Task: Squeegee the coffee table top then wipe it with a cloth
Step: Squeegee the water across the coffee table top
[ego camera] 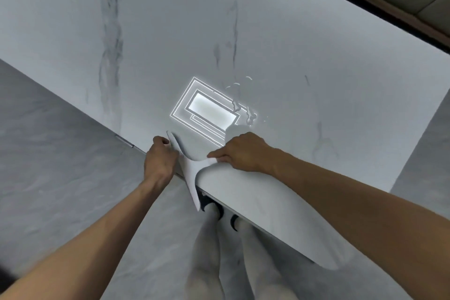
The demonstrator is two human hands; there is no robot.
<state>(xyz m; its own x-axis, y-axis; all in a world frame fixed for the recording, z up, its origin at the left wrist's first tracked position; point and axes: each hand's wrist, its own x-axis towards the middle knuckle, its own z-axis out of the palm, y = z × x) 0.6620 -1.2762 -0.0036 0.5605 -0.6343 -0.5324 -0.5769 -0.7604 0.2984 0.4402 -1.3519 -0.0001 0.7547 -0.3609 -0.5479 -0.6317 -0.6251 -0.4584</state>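
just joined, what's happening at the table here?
A person is working on the coffee table top with a white squeegee. The right hand holds its handle and the left hand pinches the far end of its blade. The blade sits at the near table edge, partly hanging past it. Water drops lie just beyond the right hand, beside a ceiling light's reflection. No cloth is in view, so the wipe looks not yet begun.
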